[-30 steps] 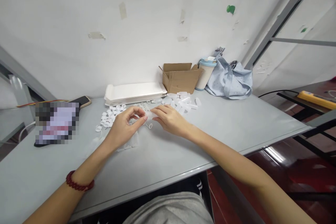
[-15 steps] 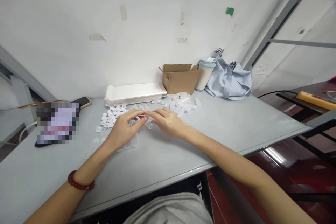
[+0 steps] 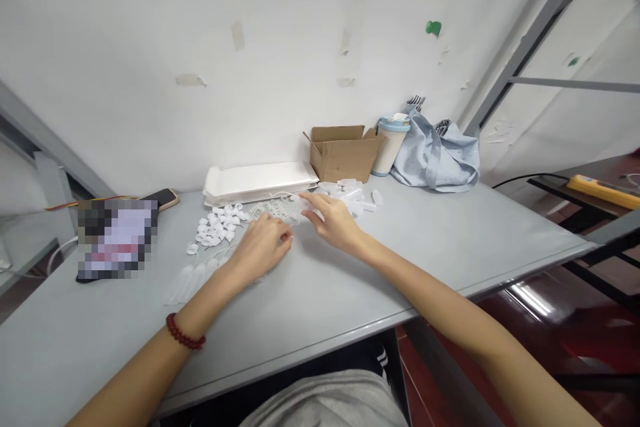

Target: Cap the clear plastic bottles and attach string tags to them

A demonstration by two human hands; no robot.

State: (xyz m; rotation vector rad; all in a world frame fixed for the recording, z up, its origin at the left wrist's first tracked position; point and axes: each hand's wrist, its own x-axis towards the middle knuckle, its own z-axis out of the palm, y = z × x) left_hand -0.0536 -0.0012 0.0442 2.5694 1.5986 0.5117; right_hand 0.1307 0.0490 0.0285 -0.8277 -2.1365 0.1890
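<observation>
My left hand (image 3: 263, 245) hovers low over the table, its fingers curled and thumb against them. What they hold, if anything, I cannot make out. To its right, my right hand (image 3: 334, 221) has its thumb and index finger around a translucent plastic piece (image 3: 297, 205), blurry at the fingertips. Thin white loops (image 3: 267, 208) lie just beyond both hands. Small white caps (image 3: 219, 225) form a pile left of my left hand. Translucent plastic sleeves (image 3: 189, 282) lie in a row near my left forearm, partly covered by it. More clear pieces (image 3: 353, 192) are heaped behind my right hand.
A flat white box (image 3: 260, 177) and an open cardboard box (image 3: 347, 155) stand along the wall. Beside them are a blue-lidded cup (image 3: 391, 147) and a light blue cloth bag (image 3: 437, 157). At the left lie a phone (image 3: 165, 199) and a pixelated item (image 3: 120, 237).
My hands, together at a white loop before, have parted. My left hand has turned palm down and shifted slightly right; my right hand has moved slightly right and its fingers have spread from the left's.
</observation>
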